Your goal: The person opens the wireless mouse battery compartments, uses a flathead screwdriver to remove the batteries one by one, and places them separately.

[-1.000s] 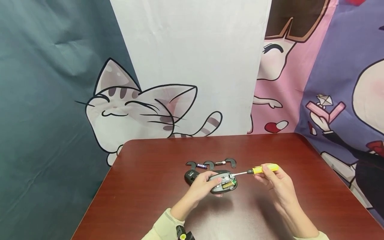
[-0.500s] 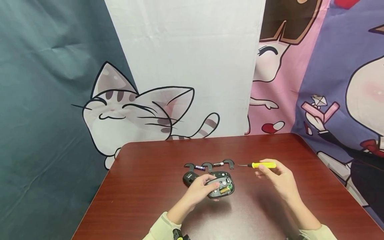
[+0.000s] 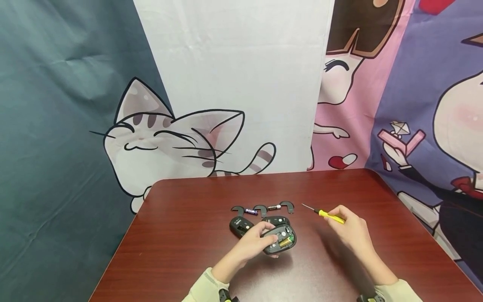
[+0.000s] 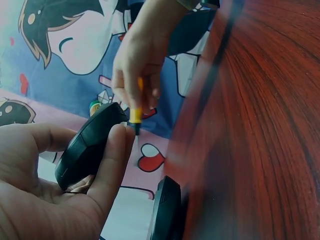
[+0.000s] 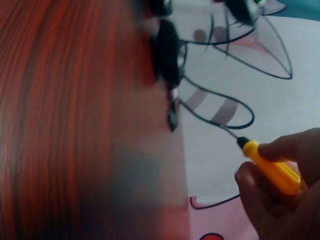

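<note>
My left hand grips a black computer mouse over the table, thumb on its underside. The battery bay faces up, with a gold-coloured battery lying in it. In the left wrist view, the mouse shows edge-on between thumb and fingers. My right hand holds a small screwdriver by its yellow handle, apart from the mouse. Its thin shaft points to the far left in the head view. In the right wrist view, thumb and fingers pinch the screwdriver.
Two more black mice lie beyond the left hand, one mouse at left and another mouse partly hidden. Behind them sit a curved dark cover and two similar ones, with a blue battery and a second battery between them.
The screwdriver tip has left the mouse's battery bay and drawn away to the right, and the tool has tilted. The mouse in my left hand has come slightly lower.
</note>
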A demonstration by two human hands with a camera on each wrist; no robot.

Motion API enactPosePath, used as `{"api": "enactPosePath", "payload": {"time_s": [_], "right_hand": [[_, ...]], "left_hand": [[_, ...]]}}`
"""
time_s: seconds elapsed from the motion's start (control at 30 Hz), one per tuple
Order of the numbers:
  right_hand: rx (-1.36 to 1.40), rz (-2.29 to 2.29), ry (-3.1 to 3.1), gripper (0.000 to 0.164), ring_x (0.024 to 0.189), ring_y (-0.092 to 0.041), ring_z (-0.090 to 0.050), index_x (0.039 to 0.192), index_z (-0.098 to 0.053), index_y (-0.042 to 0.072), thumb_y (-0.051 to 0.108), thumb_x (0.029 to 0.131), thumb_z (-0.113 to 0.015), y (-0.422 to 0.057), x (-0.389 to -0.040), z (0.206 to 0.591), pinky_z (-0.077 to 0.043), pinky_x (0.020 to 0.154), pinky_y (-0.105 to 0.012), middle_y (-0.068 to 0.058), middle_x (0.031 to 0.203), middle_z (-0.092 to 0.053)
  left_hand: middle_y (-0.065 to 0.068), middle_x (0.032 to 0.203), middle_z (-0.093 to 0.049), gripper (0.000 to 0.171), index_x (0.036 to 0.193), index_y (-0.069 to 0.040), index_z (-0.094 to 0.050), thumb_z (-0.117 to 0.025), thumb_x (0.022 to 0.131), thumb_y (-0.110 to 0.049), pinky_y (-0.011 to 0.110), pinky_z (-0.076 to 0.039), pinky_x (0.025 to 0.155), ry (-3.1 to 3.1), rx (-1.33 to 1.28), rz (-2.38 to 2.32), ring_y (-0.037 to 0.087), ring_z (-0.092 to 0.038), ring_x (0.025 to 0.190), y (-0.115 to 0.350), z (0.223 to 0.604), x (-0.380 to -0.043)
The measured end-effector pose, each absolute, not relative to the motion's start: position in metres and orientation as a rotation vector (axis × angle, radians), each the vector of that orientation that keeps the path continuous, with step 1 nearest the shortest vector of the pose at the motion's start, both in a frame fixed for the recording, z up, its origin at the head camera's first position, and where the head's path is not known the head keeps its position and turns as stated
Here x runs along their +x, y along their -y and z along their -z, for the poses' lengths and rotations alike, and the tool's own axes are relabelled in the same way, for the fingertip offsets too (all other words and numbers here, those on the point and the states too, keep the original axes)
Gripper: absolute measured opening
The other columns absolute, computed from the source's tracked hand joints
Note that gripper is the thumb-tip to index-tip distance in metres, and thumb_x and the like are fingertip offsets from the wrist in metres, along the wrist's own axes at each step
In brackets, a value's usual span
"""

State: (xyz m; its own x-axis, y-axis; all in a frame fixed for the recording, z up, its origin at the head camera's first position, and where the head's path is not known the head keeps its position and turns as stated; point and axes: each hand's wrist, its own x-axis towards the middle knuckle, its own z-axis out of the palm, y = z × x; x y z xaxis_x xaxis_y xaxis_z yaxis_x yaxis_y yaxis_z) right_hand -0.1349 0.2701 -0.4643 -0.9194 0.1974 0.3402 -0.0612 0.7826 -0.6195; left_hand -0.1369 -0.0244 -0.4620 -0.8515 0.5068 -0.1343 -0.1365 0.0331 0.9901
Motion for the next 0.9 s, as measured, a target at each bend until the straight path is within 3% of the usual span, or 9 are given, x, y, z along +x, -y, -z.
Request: {"api": "enactPosePath", "payload": {"time_s": [0.17,0.6,0.9], "right_hand": [[-0.162,-0.815,2.672,0.015,0.076,-0.027,-0.063,0.086,-0.062,0.018,0.023,0.078,-0.073,-0.275,-0.140,0.472,-0.046,0.059,-0.032,-0.013,0.093,-0.070],[-0.211,-0.660,2.666,0.015,0.063,-0.037,-0.059,0.085,-0.058,0.015,0.020,0.077,-0.069,-0.293,-0.149,0.489,-0.042,0.046,-0.041,-0.013,0.077,-0.068],[-0.247,-0.600,2.810,0.020,0.067,-0.038,-0.058,0.094,-0.060,0.008,0.021,0.079,-0.066,-0.307,-0.151,0.492,-0.044,0.051,-0.047,-0.016,0.083,-0.066]], "left_hand": [[0.013,0.101,-0.062,0.034,0.116,0.000,-0.049,-0.062,0.088,-0.015,0.038,-0.060,0.066,-1.854,0.359,-1.858,0.021,-0.067,0.077,0.027,0.466,-0.137],[0.012,0.098,-0.064,0.033,0.116,-0.002,-0.051,-0.062,0.087,-0.015,0.036,-0.060,0.066,-1.852,0.365,-1.828,0.022,-0.068,0.074,0.027,0.464,-0.135],[0.013,0.097,-0.063,0.035,0.117,0.000,-0.051,-0.063,0.088,-0.015,0.036,-0.060,0.067,-1.832,0.365,-1.845,0.023,-0.068,0.075,0.025,0.465,-0.135]]}}
